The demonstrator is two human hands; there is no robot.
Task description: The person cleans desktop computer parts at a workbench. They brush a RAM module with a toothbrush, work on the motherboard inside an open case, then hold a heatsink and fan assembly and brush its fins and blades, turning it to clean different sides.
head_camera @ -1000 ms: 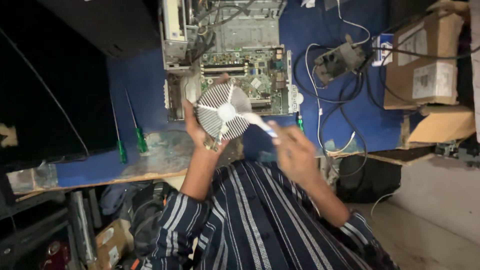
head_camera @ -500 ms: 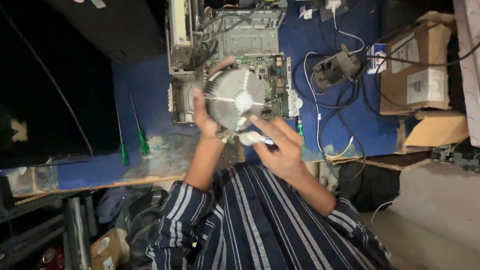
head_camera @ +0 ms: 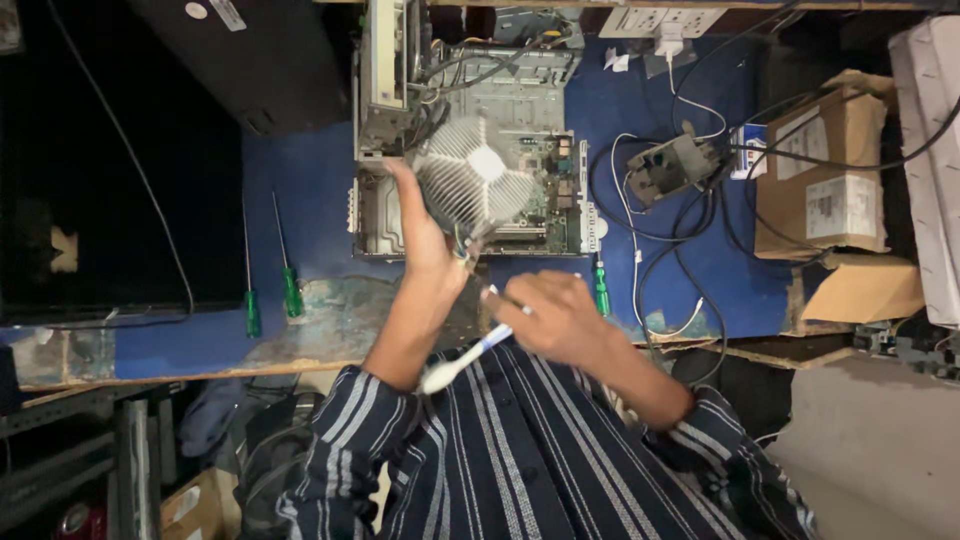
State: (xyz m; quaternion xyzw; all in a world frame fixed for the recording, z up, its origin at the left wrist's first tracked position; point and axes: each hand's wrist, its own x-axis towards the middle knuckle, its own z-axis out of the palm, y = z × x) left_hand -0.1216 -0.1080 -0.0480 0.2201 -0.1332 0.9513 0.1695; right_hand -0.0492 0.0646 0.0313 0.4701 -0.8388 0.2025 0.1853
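My left hand (head_camera: 428,235) grips a round finned metal heatsink (head_camera: 473,178) by its edge and holds it above the open computer case (head_camera: 470,90), over the green circuit board (head_camera: 545,190). My right hand (head_camera: 555,315) is closer to my body and holds a toothbrush (head_camera: 462,358) with a white and blue handle, its head pointing down toward my striped shirt. The two hands are apart, the brush off the heatsink.
Two green-handled screwdrivers (head_camera: 268,290) lie on the blue table left of the case, a third (head_camera: 601,290) near my right hand. A small part with tangled cables (head_camera: 672,165) sits right. Cardboard boxes (head_camera: 830,190) stand at the far right. A dark monitor (head_camera: 100,200) fills the left.
My left hand has carried the heatsink away from my body, up over the open case. My right hand has drawn the toothbrush back off the heatsink toward my chest.
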